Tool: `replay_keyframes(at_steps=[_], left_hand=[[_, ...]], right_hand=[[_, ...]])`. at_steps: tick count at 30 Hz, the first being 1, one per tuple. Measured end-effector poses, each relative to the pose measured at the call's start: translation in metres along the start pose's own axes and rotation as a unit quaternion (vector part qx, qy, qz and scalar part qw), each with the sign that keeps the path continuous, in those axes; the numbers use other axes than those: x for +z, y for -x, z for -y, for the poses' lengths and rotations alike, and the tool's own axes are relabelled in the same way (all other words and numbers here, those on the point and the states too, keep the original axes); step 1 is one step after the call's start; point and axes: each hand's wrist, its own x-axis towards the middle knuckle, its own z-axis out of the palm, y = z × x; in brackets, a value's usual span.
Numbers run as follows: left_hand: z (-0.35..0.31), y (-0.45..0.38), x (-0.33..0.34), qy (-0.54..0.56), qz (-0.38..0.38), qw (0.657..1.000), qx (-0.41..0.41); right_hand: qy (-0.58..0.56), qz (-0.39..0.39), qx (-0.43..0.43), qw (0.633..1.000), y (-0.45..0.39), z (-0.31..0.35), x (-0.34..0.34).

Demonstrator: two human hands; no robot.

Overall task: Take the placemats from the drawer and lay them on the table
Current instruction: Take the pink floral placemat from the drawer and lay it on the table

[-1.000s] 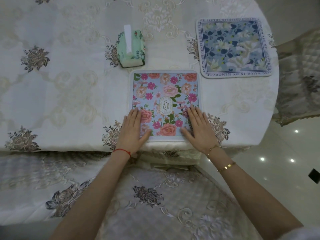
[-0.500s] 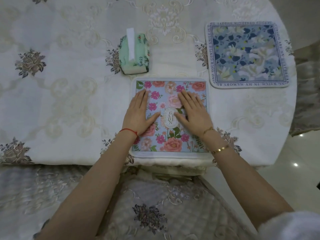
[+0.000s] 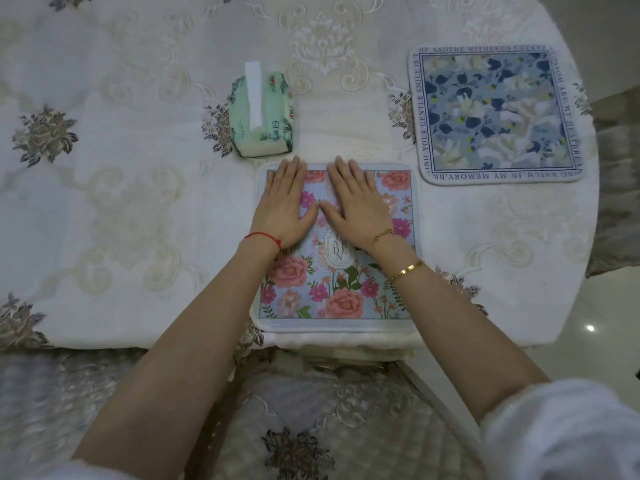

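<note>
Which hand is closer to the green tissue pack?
The left hand. Its fingertips lie at the far edge of the pink flower placemat, just below the green tissue pack. The right hand lies flat beside it, farther to the right.

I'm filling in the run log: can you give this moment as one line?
step: smoothing pink placemat | left hand: flat on it | right hand: flat on it | blue placemat: laid, untouched | tissue pack: beyond mat
</note>
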Motion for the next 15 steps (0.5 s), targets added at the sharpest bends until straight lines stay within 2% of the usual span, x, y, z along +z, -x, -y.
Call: replay_keyframes(at_steps=[5,11,15], left_hand=[[0.013,0.001,0.008,-0.011,-0.015,1.0,-0.002],[0.031,0.019,0.001,0.012,-0.021,0.997,-0.069],[0.039,0.036,-0.003,-0.003,-0.012,0.997,-0.073]], right_hand=[[0.018,-0.011,0.011,1.0,0.009,-0.023,-0.003],[0.004,-0.031,0.09,0.995,0.037,-0.059,-0.015],[-0.006,-0.035,0.115,0.993,0.051,-0.067,-0.02]])
